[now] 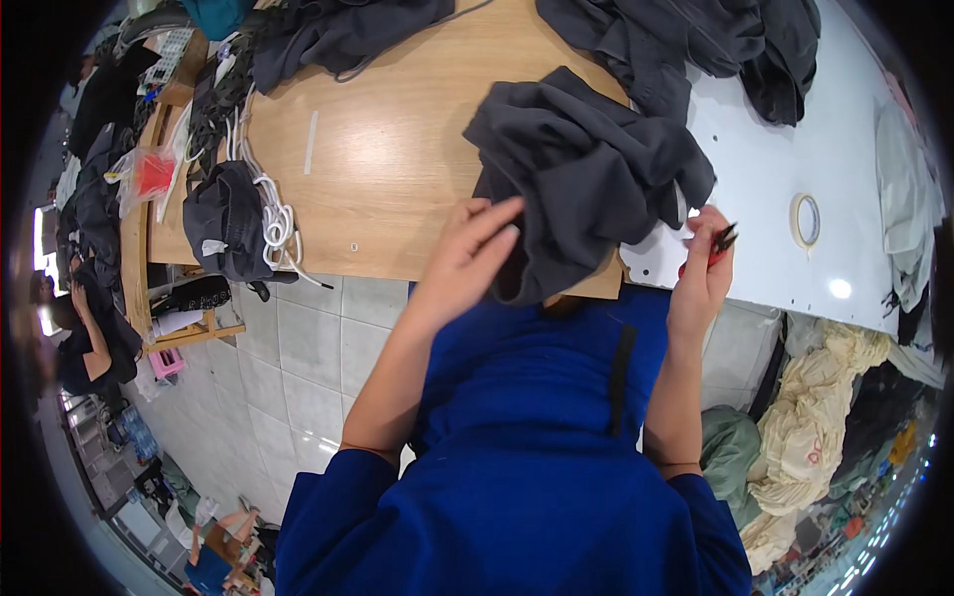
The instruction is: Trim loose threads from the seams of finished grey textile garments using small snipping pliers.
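Observation:
A dark grey garment lies bunched at the front edge of the wooden tabletop, partly over the white one beside it. My left hand is at its left side, fingers stretched and slightly apart, their tips against the cloth. At the garment's right side, my right hand is closed around small red thread snips with dark blades pointing up and right. Its fingertips are close to a small pale patch on the fabric, perhaps a label. Folds hide most of the garment's shape.
More dark garments lie along the far side. A roll of tape rests on the white tabletop. Left of the wooden tabletop are a white cord bundle and a folded dark garment. Cream cloth is heaped lower right.

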Demonstrator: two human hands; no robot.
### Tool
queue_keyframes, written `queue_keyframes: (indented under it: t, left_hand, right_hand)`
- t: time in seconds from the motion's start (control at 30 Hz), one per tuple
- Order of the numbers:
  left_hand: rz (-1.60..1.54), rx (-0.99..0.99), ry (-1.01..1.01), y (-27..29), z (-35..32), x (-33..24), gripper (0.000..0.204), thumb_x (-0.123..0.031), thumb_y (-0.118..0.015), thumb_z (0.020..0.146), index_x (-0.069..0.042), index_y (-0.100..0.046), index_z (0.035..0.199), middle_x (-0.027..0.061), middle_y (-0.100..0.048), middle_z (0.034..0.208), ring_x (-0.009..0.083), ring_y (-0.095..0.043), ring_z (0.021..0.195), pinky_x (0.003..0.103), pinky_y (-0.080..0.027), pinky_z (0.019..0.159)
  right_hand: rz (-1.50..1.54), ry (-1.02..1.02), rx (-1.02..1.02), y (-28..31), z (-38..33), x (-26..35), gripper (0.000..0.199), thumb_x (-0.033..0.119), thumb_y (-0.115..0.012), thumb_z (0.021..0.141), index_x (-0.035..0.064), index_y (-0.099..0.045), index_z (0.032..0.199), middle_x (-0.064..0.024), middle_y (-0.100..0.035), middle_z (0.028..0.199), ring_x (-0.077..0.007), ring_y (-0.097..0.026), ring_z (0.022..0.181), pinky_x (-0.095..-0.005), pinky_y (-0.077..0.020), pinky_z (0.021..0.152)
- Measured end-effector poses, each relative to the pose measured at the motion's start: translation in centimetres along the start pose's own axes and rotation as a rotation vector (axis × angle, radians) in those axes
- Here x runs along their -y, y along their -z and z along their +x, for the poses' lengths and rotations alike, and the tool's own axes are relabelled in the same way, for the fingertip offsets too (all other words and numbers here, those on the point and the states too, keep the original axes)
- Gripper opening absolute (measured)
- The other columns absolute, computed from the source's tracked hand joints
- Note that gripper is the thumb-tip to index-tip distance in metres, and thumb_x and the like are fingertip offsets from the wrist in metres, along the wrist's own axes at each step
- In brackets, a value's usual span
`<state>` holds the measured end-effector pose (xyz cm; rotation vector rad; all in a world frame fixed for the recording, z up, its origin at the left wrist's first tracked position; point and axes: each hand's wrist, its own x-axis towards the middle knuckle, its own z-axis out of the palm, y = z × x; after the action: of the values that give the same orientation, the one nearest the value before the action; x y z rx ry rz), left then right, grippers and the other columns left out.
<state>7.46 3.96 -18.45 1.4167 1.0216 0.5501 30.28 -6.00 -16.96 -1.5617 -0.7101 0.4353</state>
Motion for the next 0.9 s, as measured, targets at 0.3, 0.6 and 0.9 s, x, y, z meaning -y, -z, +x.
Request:
queue_keyframes:
  t: [0.3,0.6,0.9]
  left_hand:
    - [0.226,-0.049,-0.255,-3.8,-1.2,0.1,0.023,-0.002,-0.058,0.078,-0.006,-0.062,0.100,0.0157,-0.056,0.098,0.0318,-0.047,0.103,0.035,-0.039,0.088]
    - [-0.848,-0.051,0.245,0.4,-1.2,-0.6,0.049,0.001,-0.053,0.087,-0.011,-0.036,0.131,0.0074,-0.061,0.105,0.0125,-0.059,0.096,0.026,-0.048,0.079]
    - [-0.955,-0.016,0.294,-0.2,-2.1,-1.3,0.052,0.002,-0.053,0.086,-0.012,-0.034,0.132,0.0078,-0.060,0.108,0.0131,-0.058,0.097,0.028,-0.047,0.083]
  right_hand:
    - [-0.369,0.245,0.442,-6.9,-1.5,2.3,0.031,0.017,-0.074,0.068,0.0019,-0.047,0.073,-0.0092,-0.047,0.084,-0.0222,-0.049,0.061,-0.0289,-0.0402,0.053]
    - [-0.006,-0.314,0.370,-5.1,-0.7,-1.6,0.037,0.014,-0.072,0.076,0.0030,-0.038,0.063,-0.0079,-0.062,0.067,-0.0122,-0.061,0.066,-0.0247,-0.0466,0.061]
    - [-0.138,-0.336,0.487,-4.7,-1.4,-1.3,0.036,0.011,-0.070,0.074,0.0059,-0.036,0.065,-0.0064,-0.057,0.065,-0.0086,-0.051,0.060,-0.0226,-0.0415,0.058]
